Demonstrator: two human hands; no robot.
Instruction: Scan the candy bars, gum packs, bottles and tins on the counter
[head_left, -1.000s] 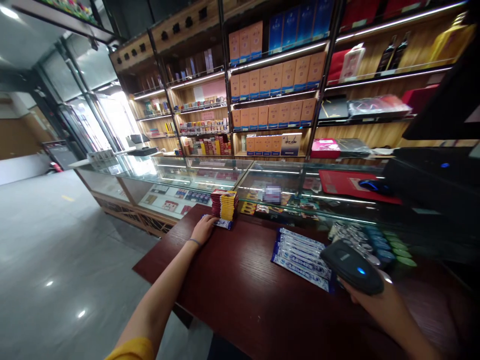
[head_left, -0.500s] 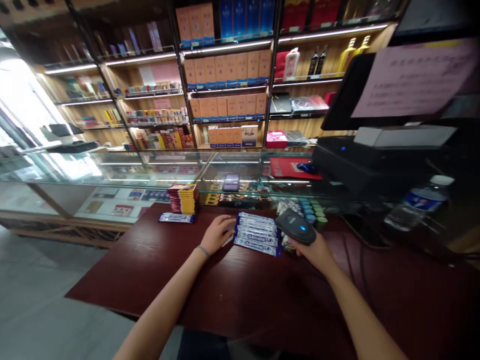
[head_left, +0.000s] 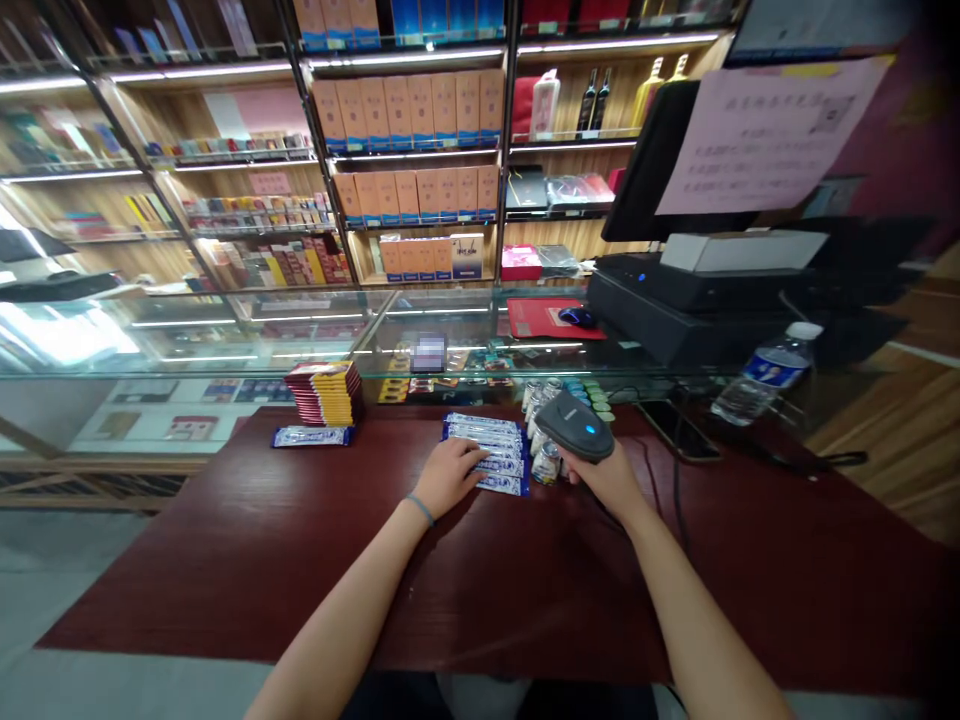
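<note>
My right hand point(head_left: 602, 478) is wrapped round the handle of a dark barcode scanner point(head_left: 574, 427), whose blue light is lit. The scanner's head hangs over small cans point(head_left: 547, 464) beside a row of packets. These long blue-and-white packets point(head_left: 491, 436) lie overlapping on the dark red table. At their left ends rests my left hand point(head_left: 452, 477), fingers stretched over the lower packets and thumb apart; nothing is lifted in it. One more blue-and-white packet point(head_left: 311, 437) lies alone at the left, in front of stacked red and yellow packs point(head_left: 324, 392).
Behind the table point(head_left: 262, 560) runs a glass display counter point(head_left: 247, 325) with a red mat point(head_left: 546, 319) and mouse point(head_left: 577, 316). To the right are a phone point(head_left: 679, 430), a water bottle point(head_left: 769, 375), cables and a monitor point(head_left: 649, 165). Shelves of boxes line the wall.
My left hand has moved from beside the packets onto their left ends. The view has shifted to the right. My right hand still holds the scanner over the cans.
</note>
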